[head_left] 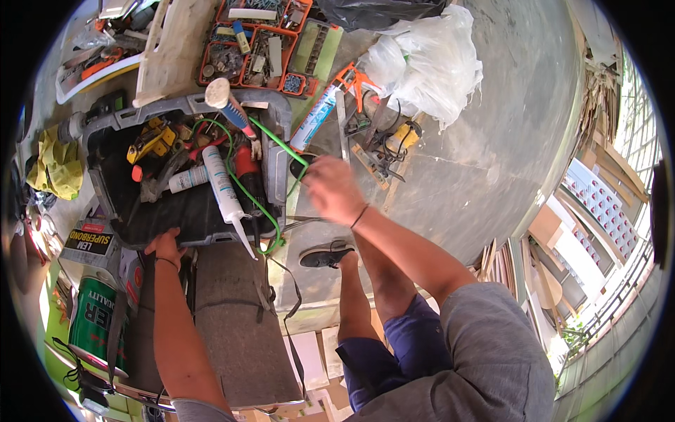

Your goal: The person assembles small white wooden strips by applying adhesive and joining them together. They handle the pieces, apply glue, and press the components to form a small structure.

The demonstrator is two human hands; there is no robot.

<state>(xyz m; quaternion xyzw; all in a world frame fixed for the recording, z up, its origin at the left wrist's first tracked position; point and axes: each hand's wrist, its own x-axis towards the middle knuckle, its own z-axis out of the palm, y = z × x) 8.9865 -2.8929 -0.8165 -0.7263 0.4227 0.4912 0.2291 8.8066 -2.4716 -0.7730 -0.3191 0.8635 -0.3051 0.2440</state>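
Note:
A black plastic toolbox (204, 235) lies open at the left, and my left hand (166, 249) grips its near rim. My right hand (335, 188), a little blurred, is raised beyond the toolbox's right side. Its curled fingers are at the bend of a thin green cord (278, 144), which loops back into the toolbox. Inside are a white sealant tube (223, 186) with a long nozzle, a second white tube (188, 179), a hammer (232, 107) with its head up, a yellow tool (152, 143) and a red-and-black tool (249, 174).
Behind the toolbox sits an orange organizer (292, 32) of screws. A caulking gun with a blue-white tube (316, 116), a yellow power tool (403, 137) and white plastic sheeting (436, 60) lie on the floor. A green can (93, 323) stands at the left; straps hang near the toolbox.

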